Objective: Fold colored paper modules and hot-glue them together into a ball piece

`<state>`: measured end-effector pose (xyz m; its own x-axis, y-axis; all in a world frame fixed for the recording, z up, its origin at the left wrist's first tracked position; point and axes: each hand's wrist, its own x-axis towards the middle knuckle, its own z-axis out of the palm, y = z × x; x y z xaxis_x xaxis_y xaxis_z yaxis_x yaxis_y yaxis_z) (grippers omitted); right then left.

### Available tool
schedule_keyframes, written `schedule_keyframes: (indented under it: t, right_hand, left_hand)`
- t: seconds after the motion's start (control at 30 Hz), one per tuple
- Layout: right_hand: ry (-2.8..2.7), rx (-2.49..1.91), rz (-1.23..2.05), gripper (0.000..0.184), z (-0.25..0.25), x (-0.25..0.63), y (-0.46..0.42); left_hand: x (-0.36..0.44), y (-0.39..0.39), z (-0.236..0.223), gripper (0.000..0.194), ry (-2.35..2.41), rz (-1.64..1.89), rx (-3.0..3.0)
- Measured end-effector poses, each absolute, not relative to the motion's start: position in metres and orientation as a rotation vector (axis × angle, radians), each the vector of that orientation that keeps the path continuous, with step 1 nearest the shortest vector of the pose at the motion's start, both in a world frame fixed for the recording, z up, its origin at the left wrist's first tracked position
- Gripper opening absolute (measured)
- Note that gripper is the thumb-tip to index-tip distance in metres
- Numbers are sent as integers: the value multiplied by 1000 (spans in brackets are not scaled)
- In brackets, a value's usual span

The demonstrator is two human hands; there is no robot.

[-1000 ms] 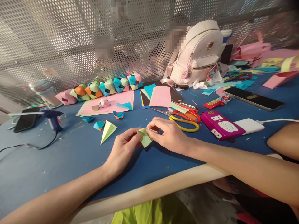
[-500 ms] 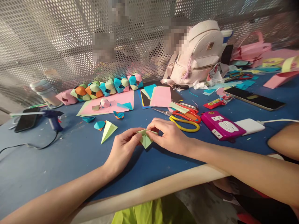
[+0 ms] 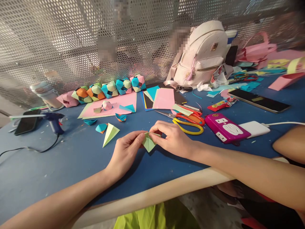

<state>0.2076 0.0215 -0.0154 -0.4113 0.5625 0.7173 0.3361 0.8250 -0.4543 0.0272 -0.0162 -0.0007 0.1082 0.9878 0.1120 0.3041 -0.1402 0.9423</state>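
Note:
A small folded light-green paper piece [image 3: 149, 142] is pinched between both hands just above the blue tabletop [image 3: 71, 165]. My left hand [image 3: 125, 152] grips its left edge with thumb and fingertips. My right hand [image 3: 171, 137] holds its right side, fingers curled over the top fold. A second folded light-green triangle [image 3: 110, 133] lies on the table to the left, beside a small teal and orange piece [image 3: 101, 128].
Scissors with yellow and orange handles [image 3: 188, 120], a magenta power strip [image 3: 225, 128] and white power bank [image 3: 254, 128] lie right of my hands. Coloured paper sheets [image 3: 163, 98], a row of paper balls [image 3: 109, 87], a glue gun [image 3: 53, 121], phones and a white backpack [image 3: 202, 54] stand farther back. Another person's arm [image 3: 288, 144] rests at right.
My fingers have shifted slightly on the green piece, pressing its top fold closer together; the hands stay in the same place.

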Motion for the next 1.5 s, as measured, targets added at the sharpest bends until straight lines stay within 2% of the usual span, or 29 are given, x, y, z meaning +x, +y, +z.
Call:
schedule_keyframes:
  t: [0.53,0.7,0.87,1.0,1.17,1.3,1.5]
  right_hand:
    - [-2051,-614,277,14,-15,208,21]
    - [-2065,-638,315,8,-15,208,21]
    - [-2057,-646,279,14,-15,208,21]
    - [-2064,-646,271,16,-14,209,21]
    - [-2068,-662,306,11,-12,210,21]
    - [-2042,-651,286,18,-13,211,22]
    - [-2034,-736,428,9,-10,211,21]
  left_hand:
    - [28,-17,2,31,1356,1043,1662]
    - [29,-16,3,26,1396,1101,1639]
    - [29,-15,1,23,1396,1132,1595]
    - [28,-14,0,31,1375,1113,1607]
    - [28,-14,3,29,1404,1141,1593]
    - [28,-13,3,27,1397,1150,1570]
    - [28,-10,-1,23,1302,1233,1364]
